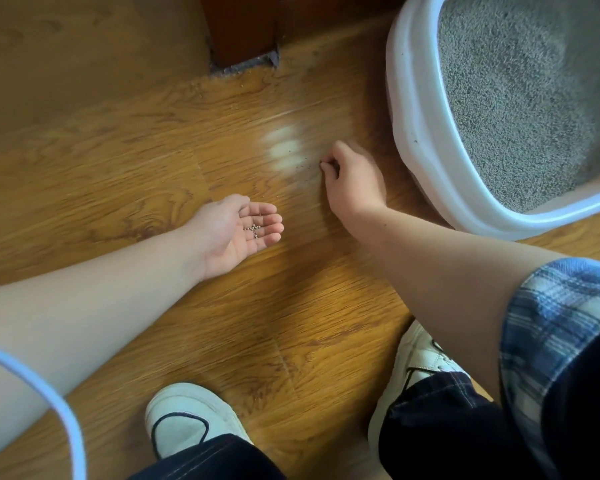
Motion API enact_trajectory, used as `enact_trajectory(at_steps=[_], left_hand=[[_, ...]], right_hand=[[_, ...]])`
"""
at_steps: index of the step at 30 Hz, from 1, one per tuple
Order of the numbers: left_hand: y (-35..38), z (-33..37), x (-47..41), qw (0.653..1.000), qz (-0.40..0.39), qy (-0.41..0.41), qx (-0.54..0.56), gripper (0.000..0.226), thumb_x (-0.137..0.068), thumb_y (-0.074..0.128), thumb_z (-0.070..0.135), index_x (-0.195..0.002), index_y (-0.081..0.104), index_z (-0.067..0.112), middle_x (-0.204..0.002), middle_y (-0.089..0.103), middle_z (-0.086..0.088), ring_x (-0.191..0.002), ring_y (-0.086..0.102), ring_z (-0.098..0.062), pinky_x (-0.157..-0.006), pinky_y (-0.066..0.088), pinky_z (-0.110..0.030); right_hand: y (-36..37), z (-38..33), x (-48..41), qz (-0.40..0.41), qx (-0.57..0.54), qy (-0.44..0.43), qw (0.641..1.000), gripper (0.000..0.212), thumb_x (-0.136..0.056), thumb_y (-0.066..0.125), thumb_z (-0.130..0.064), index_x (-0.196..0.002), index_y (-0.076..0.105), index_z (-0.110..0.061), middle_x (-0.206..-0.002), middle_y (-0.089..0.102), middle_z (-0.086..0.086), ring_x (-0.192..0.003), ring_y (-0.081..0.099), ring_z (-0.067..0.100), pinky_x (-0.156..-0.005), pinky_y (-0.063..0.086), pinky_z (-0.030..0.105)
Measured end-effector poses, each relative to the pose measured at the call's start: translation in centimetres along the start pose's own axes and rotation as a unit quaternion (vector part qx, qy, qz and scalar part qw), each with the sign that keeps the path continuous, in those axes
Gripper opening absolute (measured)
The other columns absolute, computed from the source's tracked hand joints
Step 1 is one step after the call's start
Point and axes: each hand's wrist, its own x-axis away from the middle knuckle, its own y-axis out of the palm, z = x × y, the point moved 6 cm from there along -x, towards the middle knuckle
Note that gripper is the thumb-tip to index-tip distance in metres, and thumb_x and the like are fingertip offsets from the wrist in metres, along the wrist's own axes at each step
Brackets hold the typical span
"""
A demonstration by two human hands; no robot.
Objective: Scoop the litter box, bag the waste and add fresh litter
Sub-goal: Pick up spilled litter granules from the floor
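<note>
The left hand [238, 230] lies palm up, fingers relaxed, cradling litter grains [253, 231]. The right hand [352, 178], palm down, pinches a stray grain [321, 164] on the floor [118, 168] beside the litter box [420, 140].

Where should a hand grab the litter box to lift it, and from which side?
Probably the wide white rim of the litter box: it flares out past the wall, so fingers can hook under its lip. Come from the near-left side, where the right hand, pinching a litter granule, is close beside it. Keep it level: it holds loose grey litter.
</note>
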Motion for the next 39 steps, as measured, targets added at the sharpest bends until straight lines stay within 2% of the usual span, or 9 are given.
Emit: enact_trajectory(at_steps=[4,8,11,14,20,29,31,34,39], left_hand=[[-0.5,-0.1,0.3,1.000,0.003,0.000,0.001,0.039,-0.105,0.030,0.020,-0.105,0.062,-0.003,-0.094,0.068,-0.018,-0.083,0.068,-0.027,-0.075,0.059,-0.037],[-0.4,0.1,0.5,1.000,-0.001,0.004,0.002,0.040,-0.105,0.029,0.019,-0.105,0.062,-0.003,-0.093,0.067,-0.018,-0.083,0.067,-0.027,-0.075,0.061,-0.036],[-0.4,0.3,0.5,1.000,-0.006,0.007,0.012,0.039,-0.104,0.030,0.019,-0.102,0.062,-0.003,-0.092,0.067,-0.018,-0.080,0.068,-0.027,-0.073,0.061,-0.035],[-0.6,0.4,0.5,1.000,-0.007,0.010,0.020,0.039,-0.104,0.030,0.018,-0.101,0.062,-0.003,-0.091,0.067,-0.018,-0.078,0.068,-0.027,-0.073,0.061,-0.035],[-1.1,0.3,0.5,1.000,-0.008,0.008,0.027,0.039,-0.104,0.031,0.019,-0.102,0.063,-0.003,-0.092,0.067,-0.019,-0.079,0.069,-0.027,-0.072,0.061,-0.036],[-1.3,0.4,0.4,1.000,-0.001,0.007,0.025,0.038,-0.104,0.031,0.018,-0.104,0.063,-0.003,-0.093,0.068,-0.019,-0.081,0.068,-0.028,-0.073,0.060,-0.037],[-1.2,0.4,0.4,1.000,0.003,0.006,0.022,0.038,-0.104,0.031,0.018,-0.104,0.063,-0.004,-0.093,0.068,-0.019,-0.081,0.069,-0.027,-0.072,0.060,-0.036],[-1.0,0.4,0.3,1.000,0.003,0.004,0.022,0.038,-0.104,0.031,0.018,-0.103,0.063,-0.004,-0.093,0.068,-0.019,-0.080,0.069,-0.027,-0.071,0.061,-0.036],[-0.7,0.5,0.1,1.000,0.002,0.004,0.018,0.038,-0.104,0.031,0.018,-0.103,0.063,-0.003,-0.092,0.068,-0.018,-0.079,0.069,-0.027,-0.071,0.060,-0.036]], right_hand=[[0.2,-0.3,-0.1,-0.009,0.037,-0.029,0.999,0.010,-0.096,0.048,-0.021,-0.088,0.053,-0.019,-0.091,0.053,-0.006,-0.084,0.048,0.020,-0.064,0.041,0.033],[0.4,-0.1,-0.1,-0.024,0.055,-0.010,0.998,0.012,-0.098,0.047,-0.025,-0.090,0.054,-0.021,-0.093,0.050,-0.006,-0.083,0.048,0.020,-0.068,0.040,0.033],[0.6,-0.9,-0.1,-0.022,0.022,-0.014,0.999,0.009,-0.099,0.048,-0.026,-0.089,0.048,-0.025,-0.093,0.047,-0.008,-0.079,0.048,0.019,-0.067,0.037,0.031],[1.0,-1.6,-0.3,-0.030,-0.004,-0.021,0.999,0.011,-0.099,0.049,-0.024,-0.089,0.046,-0.027,-0.095,0.047,-0.009,-0.080,0.050,0.020,-0.068,0.041,0.033],[1.4,-1.2,-0.1,-0.034,-0.021,-0.038,0.998,0.008,-0.097,0.053,-0.019,-0.096,0.060,-0.016,-0.095,0.052,-0.007,-0.087,0.054,0.020,-0.076,0.047,0.037],[1.1,-1.2,-0.6,-0.034,-0.029,-0.043,0.998,0.004,-0.094,0.056,-0.020,-0.090,0.057,-0.021,-0.093,0.053,-0.010,-0.083,0.054,0.018,-0.073,0.049,0.038],[1.1,-1.0,-0.5,-0.033,-0.040,-0.047,0.998,0.001,-0.094,0.059,-0.020,-0.094,0.059,-0.020,-0.093,0.051,-0.012,-0.082,0.052,0.014,-0.073,0.047,0.035],[0.9,-0.7,-0.2,-0.039,-0.050,-0.051,0.997,0.011,-0.093,0.062,-0.021,-0.103,0.061,-0.019,-0.092,0.046,-0.016,-0.081,0.045,0.006,-0.070,0.036,0.025],[0.9,-0.5,-0.2,-0.036,-0.058,-0.029,0.997,0.013,-0.093,0.063,-0.021,-0.106,0.063,-0.019,-0.090,0.045,-0.017,-0.080,0.045,0.005,-0.070,0.034,0.022]])
